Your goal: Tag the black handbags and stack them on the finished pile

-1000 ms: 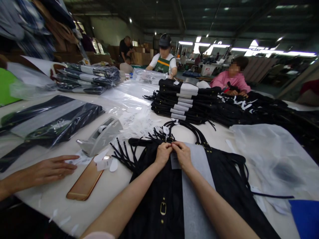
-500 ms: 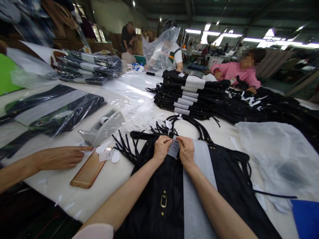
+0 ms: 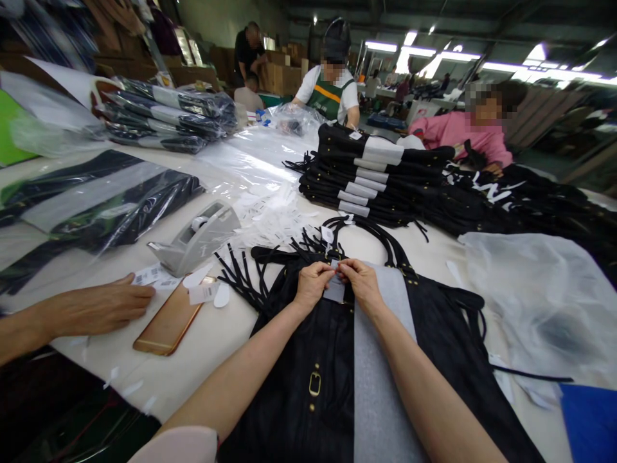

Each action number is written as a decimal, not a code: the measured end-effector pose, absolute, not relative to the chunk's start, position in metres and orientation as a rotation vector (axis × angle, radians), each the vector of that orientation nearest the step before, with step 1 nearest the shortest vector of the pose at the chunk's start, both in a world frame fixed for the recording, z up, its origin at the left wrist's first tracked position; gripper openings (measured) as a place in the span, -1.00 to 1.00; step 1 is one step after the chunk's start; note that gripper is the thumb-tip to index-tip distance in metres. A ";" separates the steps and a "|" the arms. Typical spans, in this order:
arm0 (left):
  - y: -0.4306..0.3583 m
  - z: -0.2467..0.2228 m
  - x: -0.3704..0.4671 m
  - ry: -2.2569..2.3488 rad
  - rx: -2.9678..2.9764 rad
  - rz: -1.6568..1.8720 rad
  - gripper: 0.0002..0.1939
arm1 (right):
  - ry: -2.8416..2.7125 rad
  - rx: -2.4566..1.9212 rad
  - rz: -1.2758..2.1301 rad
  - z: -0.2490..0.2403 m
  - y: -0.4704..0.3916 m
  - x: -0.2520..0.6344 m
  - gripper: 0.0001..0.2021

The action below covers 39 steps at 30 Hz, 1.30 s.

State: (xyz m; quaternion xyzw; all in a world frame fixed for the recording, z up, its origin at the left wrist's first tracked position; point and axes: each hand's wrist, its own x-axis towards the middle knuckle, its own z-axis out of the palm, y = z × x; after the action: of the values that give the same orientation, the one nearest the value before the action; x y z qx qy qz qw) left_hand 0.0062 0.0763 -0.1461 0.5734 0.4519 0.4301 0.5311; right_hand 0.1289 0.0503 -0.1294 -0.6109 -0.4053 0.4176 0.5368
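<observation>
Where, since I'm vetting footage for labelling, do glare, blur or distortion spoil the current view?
Head view: the bright lights at the back are blown out; glare streaks the clear plastic; the black bag loses detail in its dark folds; the hanging clothes look smeared and stretched near the corner; print on the grey tag is too soft to read.

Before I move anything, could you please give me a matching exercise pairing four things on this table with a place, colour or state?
1. printed tag
2. phone
3. tape dispenser
4. plastic-wrapped pile

A. just beyond the phone
B. stacked in layers, far left
C. gold-coloured
D. at the fingertips of the left hand and right hand

Pairs: 1-D, 2-C, 3-A, 4-B
</observation>
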 end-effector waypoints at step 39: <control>0.079 -0.150 0.006 1.173 1.507 0.886 -0.86 | -1.319 -1.666 0.779 -0.153 0.053 0.127 -0.83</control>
State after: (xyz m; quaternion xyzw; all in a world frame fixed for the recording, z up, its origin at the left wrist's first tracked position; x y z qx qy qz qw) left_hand 0.0060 0.0786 -0.1498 0.6219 0.4842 0.3657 0.4950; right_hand 0.1267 0.0528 -0.1533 -0.6663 -0.5275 0.3115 0.4251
